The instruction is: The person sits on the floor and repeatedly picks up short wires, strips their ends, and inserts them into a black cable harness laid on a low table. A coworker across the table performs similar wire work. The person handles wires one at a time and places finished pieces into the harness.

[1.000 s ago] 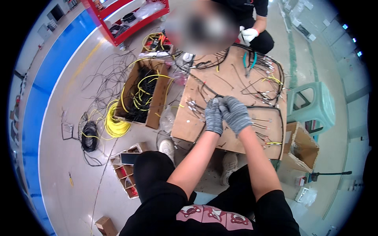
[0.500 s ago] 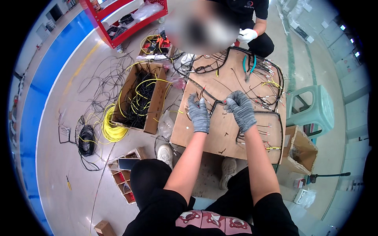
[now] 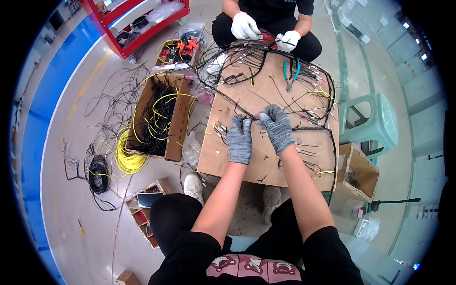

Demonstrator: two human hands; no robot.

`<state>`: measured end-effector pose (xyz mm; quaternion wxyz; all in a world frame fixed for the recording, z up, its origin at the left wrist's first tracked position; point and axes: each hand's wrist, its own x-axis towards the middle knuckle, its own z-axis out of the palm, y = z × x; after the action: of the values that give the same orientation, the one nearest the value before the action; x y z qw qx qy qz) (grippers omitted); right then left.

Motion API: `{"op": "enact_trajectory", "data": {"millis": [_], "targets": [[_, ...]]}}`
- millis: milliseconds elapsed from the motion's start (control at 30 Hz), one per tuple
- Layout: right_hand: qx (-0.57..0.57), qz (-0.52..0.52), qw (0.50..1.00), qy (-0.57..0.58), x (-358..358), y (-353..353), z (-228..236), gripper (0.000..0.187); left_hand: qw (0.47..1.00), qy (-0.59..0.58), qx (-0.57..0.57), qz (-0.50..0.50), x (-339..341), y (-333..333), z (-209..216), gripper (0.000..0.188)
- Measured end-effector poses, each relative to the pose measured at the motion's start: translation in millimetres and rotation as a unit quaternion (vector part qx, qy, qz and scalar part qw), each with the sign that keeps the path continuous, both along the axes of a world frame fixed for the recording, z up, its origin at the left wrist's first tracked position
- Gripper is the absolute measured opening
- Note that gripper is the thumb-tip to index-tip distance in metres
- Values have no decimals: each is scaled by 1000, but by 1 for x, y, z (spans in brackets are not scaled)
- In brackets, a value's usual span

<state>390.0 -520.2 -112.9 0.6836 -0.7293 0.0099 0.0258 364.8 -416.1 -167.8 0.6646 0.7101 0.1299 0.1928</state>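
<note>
A black-wrapped wire harness (image 3: 311,128) with branching wires lies across a wooden board (image 3: 228,168) in front of me. My left hand (image 3: 240,140), in a grey knit glove, has its thumb and fingers closed on the harness near the board's middle. Close beside it, my right hand (image 3: 276,127), gloved alike, pinches the same harness, by a small red spot. The fingers partly hide the held stretch. Loose wire ends with white and red tips (image 3: 221,130) fan out left of my left hand. Teal-handled pliers (image 3: 291,76) lie farther back on the board.
Across the board a co-worker's white-gloved hands (image 3: 245,26) handle black cable. To the left stand a cardboard box of black wires (image 3: 176,121), a yellow wire coil (image 3: 128,159) and a red cart (image 3: 114,40). A green stool (image 3: 380,118) and an open carton (image 3: 363,178) stand right.
My hands have come closer together on the harness, and the left fingers have closed on it. The view has shifted slightly, bringing both of the co-worker's hands into sight.
</note>
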Motion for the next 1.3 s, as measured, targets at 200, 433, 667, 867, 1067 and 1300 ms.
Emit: {"op": "enact_trajectory", "data": {"millis": [200,433,667,867,1067,1300], "targets": [[-6,2,1000,-23,1,0,3,2,998,-5,56,-11,0,1,4,15],[-18,-15,1000,-10,0,2,0,2,995,15,102,-10,-4,4,8,18],[-5,-26,999,-20,-2,4,8,1,995,20,94,-15,-1,1,7,16],[-17,-20,999,-31,0,5,3,2,994,22,108,-19,0,2,5,18],[-86,8,994,-68,0,5,-12,3,990,24,136,-13,-1,1,7,19],[-44,-40,995,-75,2,11,-13,11,994,1,106,26,-1,7,13,23]]}}
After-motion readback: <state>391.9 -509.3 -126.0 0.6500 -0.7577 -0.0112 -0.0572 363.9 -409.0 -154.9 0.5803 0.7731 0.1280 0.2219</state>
